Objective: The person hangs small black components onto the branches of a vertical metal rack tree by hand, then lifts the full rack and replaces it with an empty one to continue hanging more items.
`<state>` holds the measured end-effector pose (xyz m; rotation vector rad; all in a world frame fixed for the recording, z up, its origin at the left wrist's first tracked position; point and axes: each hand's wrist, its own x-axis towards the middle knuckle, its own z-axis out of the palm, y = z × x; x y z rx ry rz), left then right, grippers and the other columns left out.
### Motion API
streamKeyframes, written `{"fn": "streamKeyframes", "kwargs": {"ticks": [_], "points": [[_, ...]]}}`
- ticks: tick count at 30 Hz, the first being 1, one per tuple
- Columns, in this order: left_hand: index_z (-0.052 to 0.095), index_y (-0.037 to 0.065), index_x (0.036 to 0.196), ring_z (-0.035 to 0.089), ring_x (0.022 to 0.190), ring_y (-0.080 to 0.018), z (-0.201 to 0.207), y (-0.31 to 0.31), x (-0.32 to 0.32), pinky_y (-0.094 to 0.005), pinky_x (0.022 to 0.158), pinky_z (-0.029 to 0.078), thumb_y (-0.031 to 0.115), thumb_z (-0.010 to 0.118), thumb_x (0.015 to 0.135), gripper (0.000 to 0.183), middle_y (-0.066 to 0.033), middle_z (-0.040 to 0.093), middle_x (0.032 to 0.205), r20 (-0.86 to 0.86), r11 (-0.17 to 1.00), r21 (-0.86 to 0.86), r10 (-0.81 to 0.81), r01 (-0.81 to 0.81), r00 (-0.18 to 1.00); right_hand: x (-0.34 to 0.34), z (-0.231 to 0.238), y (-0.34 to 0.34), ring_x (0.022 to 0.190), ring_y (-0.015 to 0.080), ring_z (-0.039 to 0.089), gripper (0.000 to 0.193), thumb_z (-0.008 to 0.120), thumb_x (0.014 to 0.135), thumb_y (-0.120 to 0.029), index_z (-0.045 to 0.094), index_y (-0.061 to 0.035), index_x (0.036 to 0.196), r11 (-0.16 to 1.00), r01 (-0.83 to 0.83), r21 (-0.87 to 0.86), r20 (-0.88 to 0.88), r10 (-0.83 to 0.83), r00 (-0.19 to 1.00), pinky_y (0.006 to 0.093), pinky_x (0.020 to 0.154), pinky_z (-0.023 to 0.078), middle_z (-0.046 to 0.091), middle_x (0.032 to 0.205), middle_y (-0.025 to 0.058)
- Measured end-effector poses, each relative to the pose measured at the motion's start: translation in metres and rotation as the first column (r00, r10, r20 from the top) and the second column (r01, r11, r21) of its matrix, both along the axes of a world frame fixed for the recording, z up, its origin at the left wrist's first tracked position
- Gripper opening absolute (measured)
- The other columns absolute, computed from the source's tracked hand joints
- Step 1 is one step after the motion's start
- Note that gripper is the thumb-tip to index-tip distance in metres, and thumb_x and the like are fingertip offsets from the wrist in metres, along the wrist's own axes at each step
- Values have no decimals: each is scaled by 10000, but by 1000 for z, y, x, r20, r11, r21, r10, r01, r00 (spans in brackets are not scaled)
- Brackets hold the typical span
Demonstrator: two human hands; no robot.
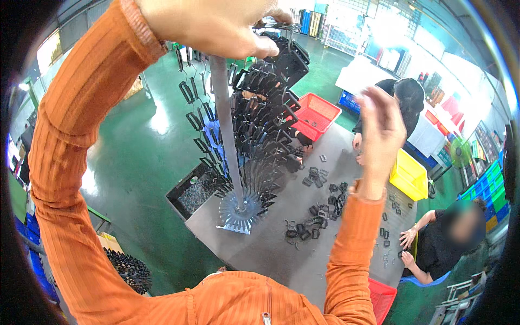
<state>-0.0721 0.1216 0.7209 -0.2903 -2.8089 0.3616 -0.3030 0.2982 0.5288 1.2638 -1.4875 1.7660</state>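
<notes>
High at the top of the view, my left hand (pixel 216 24) reaches to the upper end of a tall rack, its thumb and fingers closed around the edge of a black rectangular frame (pixel 271 28). Many similar black frames (pixel 260 114) hang in tiers on wire hooks around the rack's grey pole (pixel 225 108). The pole rises from a round slotted base (pixel 239 212) on the table. My right hand (pixel 382 132) is raised over the table, right of the rack, its fingers bent, slightly blurred, and apart from any object. Nothing shows in it.
Loose black frames (pixel 319 214) lie scattered on the grey table (pixel 260 254). A red basket (pixel 319 116) and a yellow basket (pixel 410 174) sit at its edges; a dark bin (pixel 189 189) adjoins its left corner. Co-workers (pixel 449 244) in black work on the right and far sides.
</notes>
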Motion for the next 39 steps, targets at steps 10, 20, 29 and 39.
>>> {"fn": "streamKeyframes", "kwargs": {"ticks": [10,20,29,39], "points": [[703,-47,1025,701,751,-400,-5,10,-14,-444,721,570,-2,594,813,243,-251,693,804,-84,999,9,44,-44,995,88,50,-81,693,215,698,138,738,884,-34,728,21,1010,987,144,-78,-147,-154,977,321,633,538,729,853,132],[722,-62,1075,707,695,-380,-5,17,-8,-419,671,588,-41,562,786,331,-252,694,774,-96,996,-73,52,-59,994,55,52,-63,717,139,680,153,727,944,-50,753,55,1052,727,-664,-177,165,687,708,246,669,546,752,878,117],[703,-31,1194,692,723,-369,-8,15,-2,-428,692,587,-51,572,808,408,-240,708,879,-120,999,-32,23,-27,992,-5,20,-11,699,103,639,216,719,972,-185,763,1,1071,865,-485,-130,230,502,834,245,669,497,752,869,86],[612,-58,1285,702,794,-332,-6,19,15,-420,758,572,-9,600,856,432,-228,708,881,-80,989,87,-110,117,991,-176,-53,124,746,104,650,314,713,971,-188,663,-25,1235,504,686,525,-180,-722,669,263,712,525,728,982,52]]}}
